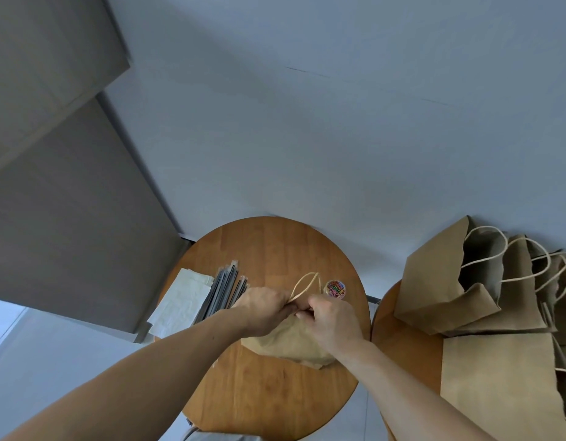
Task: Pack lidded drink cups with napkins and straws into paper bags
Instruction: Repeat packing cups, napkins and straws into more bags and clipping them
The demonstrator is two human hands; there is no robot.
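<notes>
Table: a round wooden table (269, 246) stands in front of me, its far edge against a pale grey wall.
Bag: a brown paper bag (288, 343) sits near the middle of the table, slightly toward the right edge. Its top is gathered together under my hands, so I cannot see inside.
Handles: the bag's pale twisted-cord handles (304, 286) stick up past my knuckles, leaning toward the far edge.
My left hand: my left hand (262, 308) is on the left side of the bag's top, fingers curled in tight and pinching the paper where the handles start.
My right hand: my right hand (334, 319) meets it from the right, fingers curled over and pinching the same gathered top. The fingertips of both hands touch or nearly touch; I cannot tell which.
Napkins: a stack of white paper napkins (180, 300) lies at the table's left edge, partly overhanging it.
Straws: dark straws in clear wrappers (223, 291) lie in a bundle just beside the napkins on the inner side, their near ends hidden under my left wrist.
Clips: a small clear round tub of coloured paper clips (335, 289) stands just beyond my right hand, toward the right edge.
Second table: another round wooden table (402, 342) stands to the right, close beside the first.
Other bags: several open brown paper bags with cord handles (434, 281) stand crowded at its far side, and flat brown paper bags (498, 377) lie stacked nearer me.
</notes>
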